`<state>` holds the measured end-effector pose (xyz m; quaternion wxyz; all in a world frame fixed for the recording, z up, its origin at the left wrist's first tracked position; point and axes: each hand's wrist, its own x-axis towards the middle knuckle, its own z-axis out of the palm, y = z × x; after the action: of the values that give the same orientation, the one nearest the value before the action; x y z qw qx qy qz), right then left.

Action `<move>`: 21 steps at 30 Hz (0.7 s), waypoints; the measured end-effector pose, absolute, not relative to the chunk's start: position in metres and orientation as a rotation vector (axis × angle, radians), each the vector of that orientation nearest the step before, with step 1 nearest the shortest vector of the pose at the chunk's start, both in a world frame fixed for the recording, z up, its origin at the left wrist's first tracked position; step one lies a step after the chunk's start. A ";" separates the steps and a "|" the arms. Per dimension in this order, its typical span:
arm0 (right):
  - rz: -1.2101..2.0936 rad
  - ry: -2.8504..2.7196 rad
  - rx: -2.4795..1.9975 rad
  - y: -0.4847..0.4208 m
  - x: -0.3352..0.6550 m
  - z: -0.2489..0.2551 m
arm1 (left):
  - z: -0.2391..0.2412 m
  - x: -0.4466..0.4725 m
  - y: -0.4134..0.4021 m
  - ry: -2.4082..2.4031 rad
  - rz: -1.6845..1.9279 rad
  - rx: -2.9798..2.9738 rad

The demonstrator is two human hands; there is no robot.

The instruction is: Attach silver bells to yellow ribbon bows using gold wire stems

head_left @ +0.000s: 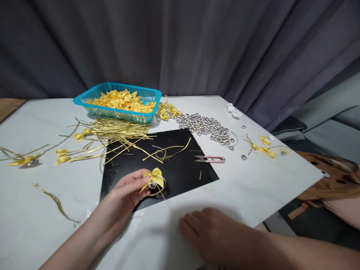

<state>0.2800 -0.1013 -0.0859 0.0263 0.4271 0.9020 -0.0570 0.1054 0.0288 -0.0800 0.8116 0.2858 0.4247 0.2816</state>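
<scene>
The left hand (pixel 128 193), lower center of the frame, pinches a yellow bow (pixel 156 176) between thumb and fingers, with a shiny silver bead (pixel 152 184) at its middle and a gold loop curving round its right side. The bow is held up over the lower part of a black mat (pixel 180 178), near the mat's front edge. A thin strand (pixel 165 200) trails from it toward the right hand (pixel 204 228), bottom center-right, whose fingers are curled in; I can't tell whether they grip the strand's end.

Between the right hand and the surface's (pixel 247 208) slanting right edge there is a white stretch to move in. Pink-handled snips (pixel 215 159) lie across the mat's right edge, blades pointing left. Above the mat, loose silver beads (pixel 202 125) spread toward the upper right, and gold strands (pixel 120 129) overlap its top left edge, crowding that side. A blue basket (pixel 131 117) of yellow bows sits behind them, near the far edge by the dark curtain (pixel 180 45). More yellow pieces (pixel 264 150) lie toward the right edge, and a gold twist (pixel 57 202) lies at lower left, with white room around it.
</scene>
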 end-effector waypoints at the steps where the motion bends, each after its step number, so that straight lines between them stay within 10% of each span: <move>1: -0.198 2.800 1.325 -0.104 0.277 -0.087 | -0.079 0.106 0.030 0.965 0.642 0.561; 21: -0.053 2.725 1.408 -0.110 0.297 -0.090 | -0.070 0.107 0.029 0.993 0.685 0.406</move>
<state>0.2969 -0.1096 -0.0901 0.0371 0.4586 0.8877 -0.0174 0.1073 0.0288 -0.0703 0.8042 0.1895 0.4637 0.3199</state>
